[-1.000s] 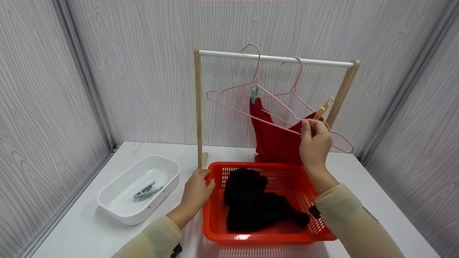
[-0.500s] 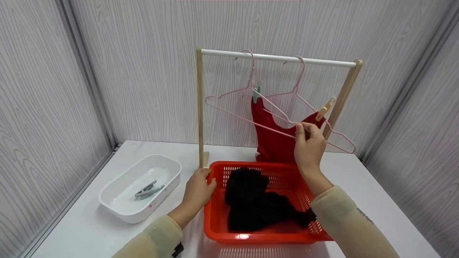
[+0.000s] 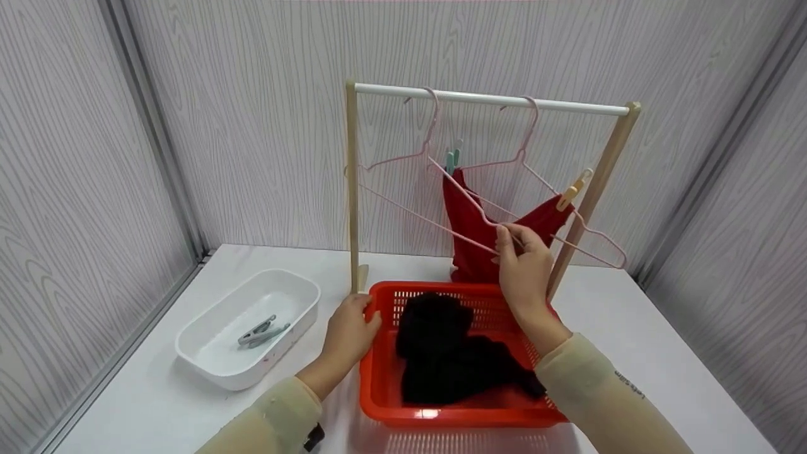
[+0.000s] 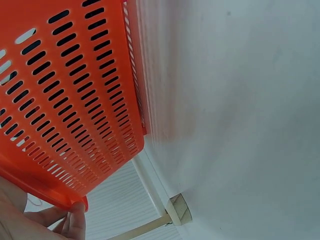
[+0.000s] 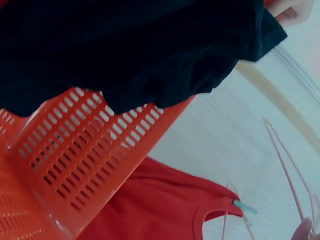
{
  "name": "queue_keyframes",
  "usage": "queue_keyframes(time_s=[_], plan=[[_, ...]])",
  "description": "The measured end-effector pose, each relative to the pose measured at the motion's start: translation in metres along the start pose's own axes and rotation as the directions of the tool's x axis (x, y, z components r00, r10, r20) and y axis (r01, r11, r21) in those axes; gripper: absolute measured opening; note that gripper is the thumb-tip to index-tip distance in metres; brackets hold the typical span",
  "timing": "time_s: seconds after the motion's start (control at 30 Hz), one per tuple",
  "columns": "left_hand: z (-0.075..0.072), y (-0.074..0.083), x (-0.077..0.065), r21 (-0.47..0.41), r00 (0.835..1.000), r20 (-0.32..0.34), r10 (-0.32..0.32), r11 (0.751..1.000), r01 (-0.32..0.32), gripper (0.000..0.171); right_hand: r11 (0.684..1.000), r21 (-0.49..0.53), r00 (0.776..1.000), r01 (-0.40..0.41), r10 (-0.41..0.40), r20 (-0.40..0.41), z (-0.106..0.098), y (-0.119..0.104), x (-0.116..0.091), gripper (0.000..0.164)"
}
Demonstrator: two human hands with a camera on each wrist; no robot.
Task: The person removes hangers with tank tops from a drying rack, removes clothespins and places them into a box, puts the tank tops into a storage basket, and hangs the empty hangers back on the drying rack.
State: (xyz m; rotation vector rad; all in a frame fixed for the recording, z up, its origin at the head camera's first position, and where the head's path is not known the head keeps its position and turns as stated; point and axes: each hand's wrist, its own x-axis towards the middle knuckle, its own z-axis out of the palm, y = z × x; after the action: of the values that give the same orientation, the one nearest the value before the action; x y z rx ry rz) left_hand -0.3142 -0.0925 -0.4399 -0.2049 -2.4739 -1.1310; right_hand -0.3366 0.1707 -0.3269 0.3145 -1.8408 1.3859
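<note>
My right hand (image 3: pixel 526 268) pinches the right end of a pink clothes hanger (image 3: pixel 435 120), whose hook sits over the white rod and whose body tilts down to the right. Behind it, a red garment (image 3: pixel 473 252) hangs from a second pink hanger (image 3: pixel 521 154), clipped by a green clothespin (image 3: pixel 450 161) and a yellow clothespin (image 3: pixel 572 192). My left hand (image 3: pixel 345 334) grips the back left corner of a red plastic basket (image 3: pixel 470 416); the left wrist view shows fingers (image 4: pixel 76 220) curled at its rim. Black clothing (image 3: pixel 441 359) lies in the basket.
The drying rack has a white rod (image 3: pixel 479 98) between two wooden posts, the left post (image 3: pixel 353 189) rising beside my left hand. A white tub (image 3: pixel 208 372) stands on the left of the white table, holding clothespins (image 3: pixel 260 333). Patterned walls enclose the table on three sides.
My right hand has moved left and slightly down with the front hanger, whose hook has shifted left along the rod. My left hand stays on the basket's corner.
</note>
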Motion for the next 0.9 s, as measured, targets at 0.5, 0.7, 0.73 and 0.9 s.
queue_keyframes(time_s=[0.5, 0.7, 0.73, 0.9], plan=[[-0.001, 0.003, 0.002, -0.007, 0.999, 0.025, -0.022, 1.0, 0.022, 0.031, 0.991, 0.1, 0.972, -0.094, 0.07, 0.223, 0.019, -0.021, -0.022, 0.022], [-0.002, 0.002, 0.001, -0.014, 0.999, 0.044, -0.032, 0.999, 0.033, 0.031, 0.991, 0.109, 0.958, -0.071, 0.038, 0.286, 0.024, -0.026, -0.03, 0.025], [-0.002, 0.002, 0.001, -0.013, 0.999, 0.044, -0.03, 0.999, 0.031, 0.031, 0.992, 0.108, 0.957, -0.064, 0.03, 0.29, 0.025, -0.026, -0.031, 0.025], [-0.003, 0.001, 0.0, -0.015, 0.999, 0.046, -0.026, 1.0, 0.026, 0.032, 0.991, 0.126, 0.95, -0.046, 0.004, 0.313, 0.03, -0.027, -0.035, 0.026]])
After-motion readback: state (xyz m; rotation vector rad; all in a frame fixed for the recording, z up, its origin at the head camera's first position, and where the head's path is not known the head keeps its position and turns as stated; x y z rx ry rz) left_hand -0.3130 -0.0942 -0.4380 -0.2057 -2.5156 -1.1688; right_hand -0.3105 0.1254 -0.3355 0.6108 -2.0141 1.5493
